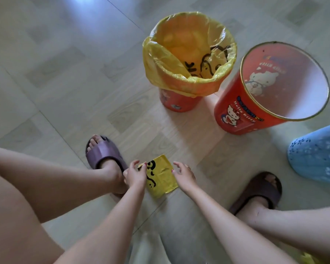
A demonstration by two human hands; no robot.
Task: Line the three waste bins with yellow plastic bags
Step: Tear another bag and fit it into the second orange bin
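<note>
a folded yellow plastic bag (160, 177) with black print is seen lying flat on the tiled floor (65, 73), near the bottom centre, between two feet in slippers. the left hand (134, 174) is placed at the bag's left edge, fingers curled, fingertips touching or pinching the edge; whether the bag is truly gripped cannot be told. the right hand (184, 174) is held just beside the bag's right edge, fingers loosely spread and relaxed, nothing held, apparently not touching the bag.

farther away, at centre, a red bin (179, 103) is stood upright and is already lined with a yellow bag (189, 54), its top folded over the rim. just right of it a second red bin (242, 111) with cartoon cat print is seen unlined, its pale inside visible. at the far right edge a blue bin (316, 157) with a perforated wall is partly cut off by the frame; its inside cannot be seen. the left slipper (105, 151) is purple, the right slipper (259, 191) dark brown. a scrap of yellow plastic (309, 259) is visible at the bottom right edge.
</note>
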